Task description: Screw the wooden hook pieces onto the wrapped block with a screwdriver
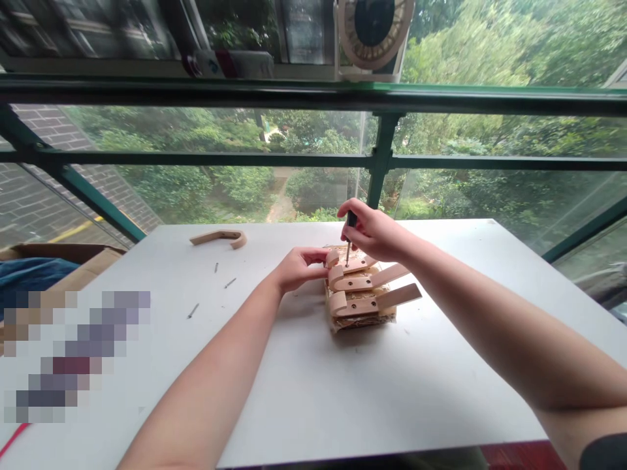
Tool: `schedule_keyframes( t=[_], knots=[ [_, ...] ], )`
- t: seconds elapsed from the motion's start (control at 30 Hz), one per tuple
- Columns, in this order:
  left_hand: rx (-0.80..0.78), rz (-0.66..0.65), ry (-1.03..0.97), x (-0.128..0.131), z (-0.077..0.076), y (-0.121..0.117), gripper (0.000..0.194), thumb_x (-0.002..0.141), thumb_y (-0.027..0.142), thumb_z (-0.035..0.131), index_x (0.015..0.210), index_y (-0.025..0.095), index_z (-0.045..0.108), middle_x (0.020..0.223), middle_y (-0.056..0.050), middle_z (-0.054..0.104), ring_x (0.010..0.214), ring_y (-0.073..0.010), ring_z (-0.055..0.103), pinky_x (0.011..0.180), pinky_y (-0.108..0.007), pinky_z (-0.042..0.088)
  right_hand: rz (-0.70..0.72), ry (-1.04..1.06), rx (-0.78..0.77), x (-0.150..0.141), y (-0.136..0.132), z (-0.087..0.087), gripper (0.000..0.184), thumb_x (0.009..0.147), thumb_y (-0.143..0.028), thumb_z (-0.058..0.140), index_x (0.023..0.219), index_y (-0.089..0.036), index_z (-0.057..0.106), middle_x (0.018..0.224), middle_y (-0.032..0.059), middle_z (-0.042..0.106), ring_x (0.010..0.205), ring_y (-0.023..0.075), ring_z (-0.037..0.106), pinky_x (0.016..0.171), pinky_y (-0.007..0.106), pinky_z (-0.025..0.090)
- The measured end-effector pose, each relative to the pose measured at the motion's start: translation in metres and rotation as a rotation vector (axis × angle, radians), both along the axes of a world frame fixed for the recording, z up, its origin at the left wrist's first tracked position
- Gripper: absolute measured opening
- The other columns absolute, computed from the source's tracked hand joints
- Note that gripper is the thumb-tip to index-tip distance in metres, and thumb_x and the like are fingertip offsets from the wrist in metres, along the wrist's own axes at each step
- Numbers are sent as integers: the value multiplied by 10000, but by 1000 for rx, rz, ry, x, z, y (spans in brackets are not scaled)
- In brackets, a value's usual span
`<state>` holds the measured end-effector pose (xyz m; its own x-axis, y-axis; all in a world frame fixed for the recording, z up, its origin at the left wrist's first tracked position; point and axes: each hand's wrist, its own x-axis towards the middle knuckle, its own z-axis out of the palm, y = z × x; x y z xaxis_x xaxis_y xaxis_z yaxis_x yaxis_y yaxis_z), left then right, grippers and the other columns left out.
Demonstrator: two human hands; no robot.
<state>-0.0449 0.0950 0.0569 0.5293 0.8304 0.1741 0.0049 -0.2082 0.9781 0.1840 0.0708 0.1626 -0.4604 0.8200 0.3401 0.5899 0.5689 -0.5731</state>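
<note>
White table: it bore everything near the hands (343, 391).
Wrapped block: it lay right of the table's centre line, beneath three wooden hooks (365, 321).
Far hook: it lay across the block's far part, directly below the right hand, its long axis running left to right; the screwdriver stood nearly upright to it (356, 265).
Other hooks: the middle hook (360, 283) and near hook (365, 305) lay alongside; a loose hook (211, 235) sat well apart, far left.
Left hand: the nearer one, pinching the far hook's curled end between thumb and fingers; how firmly could not be told (300, 266).
Right hand: its fingers were wrapped around the screwdriver's handle, above the hook (372, 230).
Screwdriver: its tip met the far hook's left hole (351, 219).
Loose screws: three lay left of the left hand (193, 311).
Hidden: the right hand and wrist covered the far hook's right end; any screw under the tip was too small to make out.
</note>
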Motion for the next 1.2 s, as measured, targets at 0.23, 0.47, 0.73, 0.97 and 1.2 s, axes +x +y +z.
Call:
schedule_keyframes(
  t=[0.23,0.47,0.73,0.97,1.2],
  knots=[
    [43,68,-51,5,-8,-6,492,694,364,856,1131,159,763,1243,-139,727,1142,-308,683,1003,-429,534,4,-42,-10,3,-1,6,306,885,-141,419,1162,-246,494,856,13,730,615,154,626,590,266,452],
    [98,99,-30,8,-10,-9,511,700,403,840,1149,173,762,1212,-133,741,1170,-324,661,1010,-431,522,-41,-119,25,6,-4,18,101,860,-299,593,883,-240,514,685,4,641,608,170,581,590,274,400],
    [152,65,-19,8,-11,-12,471,772,397,790,1192,188,743,1254,-107,721,1136,-286,662,992,-372,507,-78,-169,93,-4,-1,22,256,821,-339,623,694,-227,430,552,-27,498,504,120,409,534,279,268],
    [159,104,-15,9,-12,-13,485,767,414,789,1186,174,740,1228,-105,725,1087,-271,665,946,-342,511,-66,4,50,-4,1,4,96,856,-277,544,807,-198,568,673,9,627,549,119,486,520,259,339],
    [178,92,-6,11,-10,-14,452,797,409,764,1173,159,740,1226,-100,720,1075,-263,658,946,-329,505,46,184,-26,-3,1,-5,159,872,-211,509,1016,-203,575,747,2,683,579,113,542,554,238,414]
  ],
)
